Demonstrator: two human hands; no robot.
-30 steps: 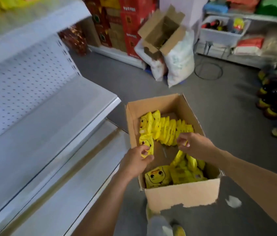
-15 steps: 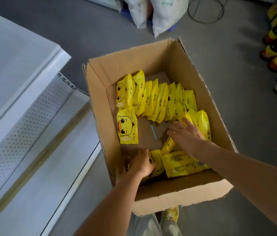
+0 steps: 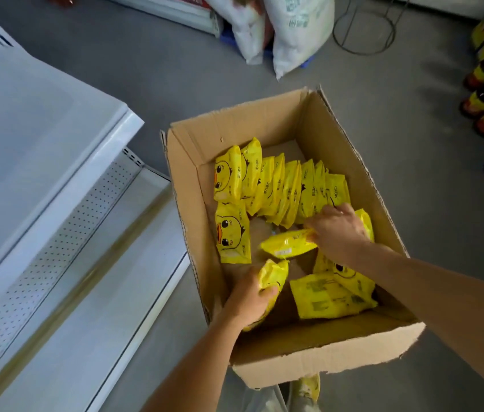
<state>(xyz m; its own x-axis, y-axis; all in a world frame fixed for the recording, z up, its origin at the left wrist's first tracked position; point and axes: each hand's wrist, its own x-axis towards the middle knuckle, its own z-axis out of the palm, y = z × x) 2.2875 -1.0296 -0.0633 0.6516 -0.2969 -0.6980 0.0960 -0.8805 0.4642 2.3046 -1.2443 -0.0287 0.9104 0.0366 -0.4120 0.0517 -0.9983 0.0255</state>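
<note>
Clamped in the left grip (image 3: pixel 249 298): one crumpled yellow packet (image 3: pixel 275 273), by the near left wall inside the cardboard box (image 3: pixel 324 367). Pinched by its end in the right grip (image 3: pixel 335 230): a second yellow packet (image 3: pixel 286 243), mid-box. Standing on edge along the box's far side, a row of packets (image 3: pixel 279 188); lying flat by its left wall, a duck-faced packet (image 3: pixel 231 233). Left of the box, white shelving (image 3: pixel 56 138); beyond it, white sacks (image 3: pixel 300 34)

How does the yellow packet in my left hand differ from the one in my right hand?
The left packet is gripped round its middle by the left hand and bunched; the right packet is pinched at one end by the right hand and looks smooth. The left packet points toward the box's far wall; the right packet lies crosswise. Both are yellow, inside the cardboard box.
</note>
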